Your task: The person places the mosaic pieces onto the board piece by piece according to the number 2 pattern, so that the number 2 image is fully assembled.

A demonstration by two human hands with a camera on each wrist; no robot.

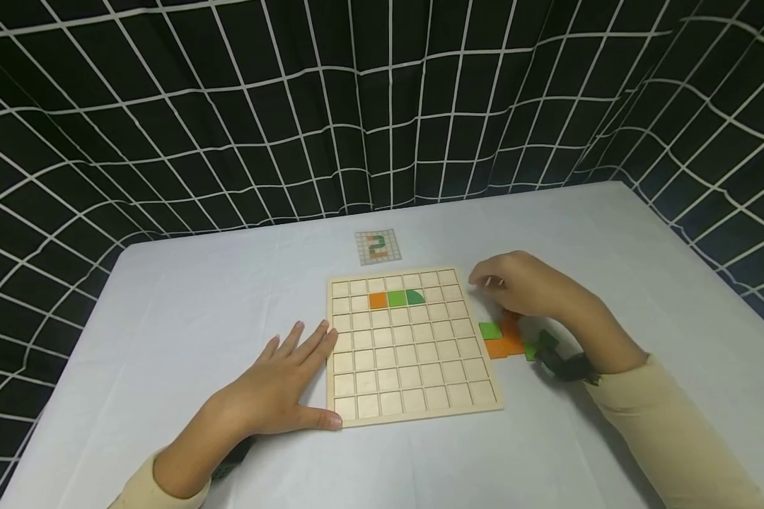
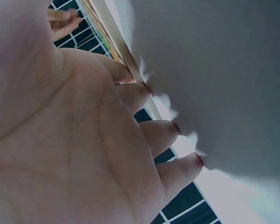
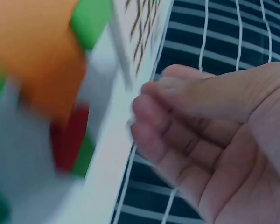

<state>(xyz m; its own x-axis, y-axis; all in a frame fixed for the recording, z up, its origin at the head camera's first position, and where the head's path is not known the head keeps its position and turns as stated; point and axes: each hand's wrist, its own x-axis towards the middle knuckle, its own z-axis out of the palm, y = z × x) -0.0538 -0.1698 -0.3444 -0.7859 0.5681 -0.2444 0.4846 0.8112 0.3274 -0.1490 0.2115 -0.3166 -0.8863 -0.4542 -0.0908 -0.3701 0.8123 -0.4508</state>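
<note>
A pale wooden grid board [image 1: 414,353] lies on the white table. In its upper rows sit an orange square tile [image 1: 378,301], a light green square tile [image 1: 397,299] and a dark green rounded tile [image 1: 414,297]. My left hand [image 1: 270,389] lies spread beside the board, thumb and fingertips at its left edge. Past the board's right edge hovers my right hand [image 1: 516,283], above a loose pile of tiles [image 1: 506,341]. In the right wrist view its fingers [image 3: 151,126] bend loosely toward the thumb, and nothing shows between them. That pile has orange, green and red tiles [image 3: 70,140].
Behind the board lies a small gridded card [image 1: 378,247] with an orange and green pattern. A black curtain with white grid lines [image 1: 382,106] hangs at the back and both sides. Dark wrist straps [image 1: 569,365] sit on the arms.
</note>
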